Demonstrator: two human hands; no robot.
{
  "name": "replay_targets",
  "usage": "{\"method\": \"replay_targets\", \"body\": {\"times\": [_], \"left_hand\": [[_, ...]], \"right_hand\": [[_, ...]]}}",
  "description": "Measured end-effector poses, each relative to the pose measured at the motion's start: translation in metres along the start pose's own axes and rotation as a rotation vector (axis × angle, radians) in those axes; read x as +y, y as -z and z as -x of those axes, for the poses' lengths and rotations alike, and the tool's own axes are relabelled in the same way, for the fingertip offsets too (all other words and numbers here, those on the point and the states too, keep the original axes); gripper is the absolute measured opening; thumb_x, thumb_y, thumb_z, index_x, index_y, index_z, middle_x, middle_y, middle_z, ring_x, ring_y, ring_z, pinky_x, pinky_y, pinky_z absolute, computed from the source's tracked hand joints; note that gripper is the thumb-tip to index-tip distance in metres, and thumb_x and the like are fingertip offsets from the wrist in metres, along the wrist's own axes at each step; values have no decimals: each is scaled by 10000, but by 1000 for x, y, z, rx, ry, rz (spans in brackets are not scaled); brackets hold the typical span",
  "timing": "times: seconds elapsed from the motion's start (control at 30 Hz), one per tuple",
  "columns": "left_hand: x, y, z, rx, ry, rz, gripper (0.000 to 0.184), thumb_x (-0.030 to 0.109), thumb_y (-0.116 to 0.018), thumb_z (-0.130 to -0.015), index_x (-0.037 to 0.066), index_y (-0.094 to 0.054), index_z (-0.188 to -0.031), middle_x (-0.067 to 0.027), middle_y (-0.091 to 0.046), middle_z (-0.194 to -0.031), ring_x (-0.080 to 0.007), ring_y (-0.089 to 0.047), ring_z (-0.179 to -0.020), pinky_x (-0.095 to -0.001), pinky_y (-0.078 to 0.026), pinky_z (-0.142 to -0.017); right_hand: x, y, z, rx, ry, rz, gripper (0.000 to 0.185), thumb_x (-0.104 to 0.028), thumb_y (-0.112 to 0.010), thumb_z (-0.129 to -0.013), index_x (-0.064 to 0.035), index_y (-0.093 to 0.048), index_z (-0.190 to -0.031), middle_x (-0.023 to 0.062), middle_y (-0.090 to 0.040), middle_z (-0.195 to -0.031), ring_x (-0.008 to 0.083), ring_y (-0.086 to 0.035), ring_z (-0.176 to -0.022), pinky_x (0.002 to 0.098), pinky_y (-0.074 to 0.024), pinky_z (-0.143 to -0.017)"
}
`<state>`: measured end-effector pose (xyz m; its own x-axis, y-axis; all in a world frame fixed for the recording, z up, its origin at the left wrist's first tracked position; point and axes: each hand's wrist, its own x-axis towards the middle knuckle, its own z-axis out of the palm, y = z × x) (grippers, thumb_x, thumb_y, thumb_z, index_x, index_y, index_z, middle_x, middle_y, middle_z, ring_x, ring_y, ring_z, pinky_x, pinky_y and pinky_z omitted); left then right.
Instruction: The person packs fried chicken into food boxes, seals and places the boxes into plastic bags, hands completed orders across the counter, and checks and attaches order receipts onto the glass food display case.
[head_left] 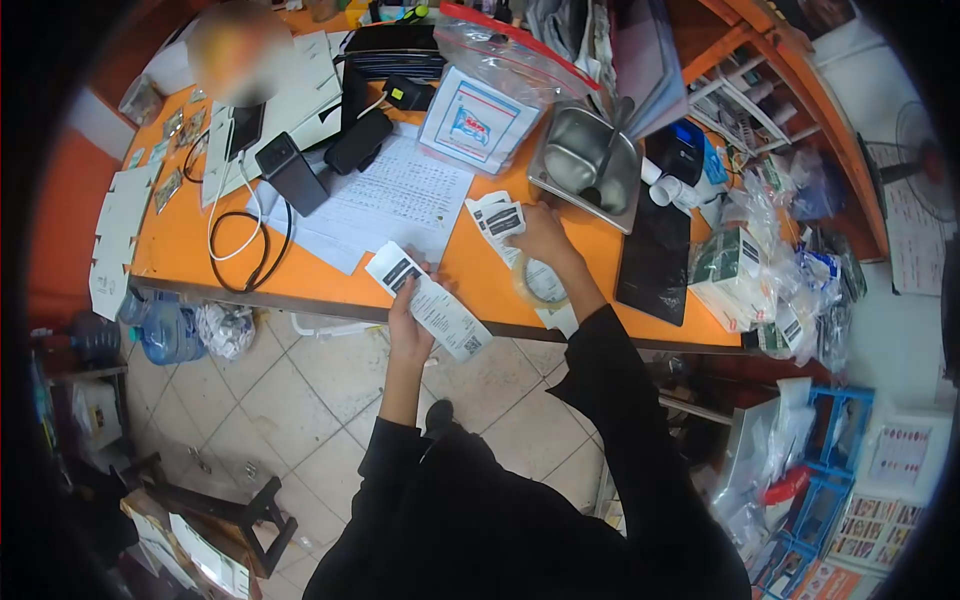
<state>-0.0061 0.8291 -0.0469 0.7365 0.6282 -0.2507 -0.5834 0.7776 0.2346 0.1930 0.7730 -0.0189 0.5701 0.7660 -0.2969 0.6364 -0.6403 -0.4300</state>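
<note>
My left hand (408,312) is closed on a long printed receipt (447,322), thumb on top, held tilted near the desk's front edge. My right hand (545,243) reaches onto the desk and its curled fingers grip the upper end of another receipt (500,219). That one lies among several overlapping paper slips. A roll of clear tape (541,300) rests on the slips, just beside my right wrist. Behind my hands, handwritten sheets (400,190) are spread on the orange desk (335,275).
A metal pan (590,150) with a ladle-like utensil stands behind my right hand. Next to it is a printed plastic pouch (477,120). A dark flat panel (652,260) lies to the right. A black box-shaped device (291,172) and a cable loop (262,262) are at the left.
</note>
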Motion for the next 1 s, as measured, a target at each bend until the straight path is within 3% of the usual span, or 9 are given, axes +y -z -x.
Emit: {"method": "replay_targets", "body": {"times": [0.07, 0.2, 0.3, 0.4, 0.57, 0.8, 0.87, 0.93, 1.0], "left_hand": [[2, 0, 1, -23, 2, -26, 322, 154, -408, -782, 118, -342, -1095, -35, -466, -898, -154, -478, -801, -319, -407, -723], [4, 3, 0, 8, 29, -79, 328, 149, -404, -782, 121, -340, -1102, -34, -468, -902, -147, -479, -799, -315, -414, -723], [5, 2, -2, 2, 30, -135, 338, 147, -405, -782, 119, -337, -1112, -39, -471, -905, -138, -479, -813, -312, -420, -729], [4, 0, -7, 21, 2, -195, 351, 149, -412, -781, 111, -333, -1121, -42, -480, -899, -139, -483, -820, -312, -420, -737], [15, -24, -8, 41, -92, -314, 350, 171, -413, -791, 83, -332, -1121, -75, -476, -916, -151, -475, -850, -312, -412, -759], [47, -76, 13, -56, -253, -597, 449, 400, -304, -813, 53, -337, -1097, -95, -465, -923, -174, -471, -837, -324, -417, -752], [47, -89, 28, -244, 19, -531, 511, 439, -225, -815, 10, -417, -1018, -120, -487, -948, -181, -492, -865, -307, -420, -743], [29, -99, 47, -107, 65, -586, 586, 485, -151, -800, 8, -383, -1048, -110, -449, -1037, -191, -466, -928, -293, -391, -792], [13, -90, 65, -223, 228, -459, 482, 409, -237, -827, 7, -364, -1061, -83, -450, -1019, -165, -458, -908, -270, -374, -791]], "right_hand": [[-4, -4, 6, 244, 74, 58, 364, -144, -638, -556, 3, -507, -862, 104, -500, -724, 274, -447, -855, 337, -360, -730], [-3, -6, 13, 341, 206, -1, 311, -116, -613, -588, 15, -507, -849, 121, -510, -724, 309, -464, -812, 329, -368, -724], [3, -1, 2, 172, 156, -292, 283, -65, -582, -590, -24, -519, -863, 137, -504, -754, 282, -499, -784, 310, -398, -691], [-4, 7, 2, 460, 231, -716, 243, 21, -555, -589, -11, -515, -827, 105, -522, -721, 203, -525, -736, 255, -407, -660], [-60, 76, 48, 913, 772, -879, 219, 97, -531, -622, -5, -503, -814, 59, -534, -831, 120, -507, -778, 233, -396, -705], [-95, 110, 142, 600, 636, -1055, 324, 16, -536, -702, 7, -399, -996, 87, -519, -914, 124, -494, -855, 240, -384, -752], [-101, 106, 170, 81, 499, -1246, 338, 24, -539, -693, 4, -396, -999, 96, -521, -919, 123, -497, -859, 238, -387, -755], [-96, 84, 175, -114, 468, -1294, 356, 37, -547, -674, -6, -401, -996, 89, -522, -930, 126, -497, -868, 235, -389, -760], [-86, 50, 169, -33, 429, -1192, 448, 7, -562, -664, -3, -361, -1064, 127, -529, -910, 166, -511, -860, 252, -392, -743]]}}
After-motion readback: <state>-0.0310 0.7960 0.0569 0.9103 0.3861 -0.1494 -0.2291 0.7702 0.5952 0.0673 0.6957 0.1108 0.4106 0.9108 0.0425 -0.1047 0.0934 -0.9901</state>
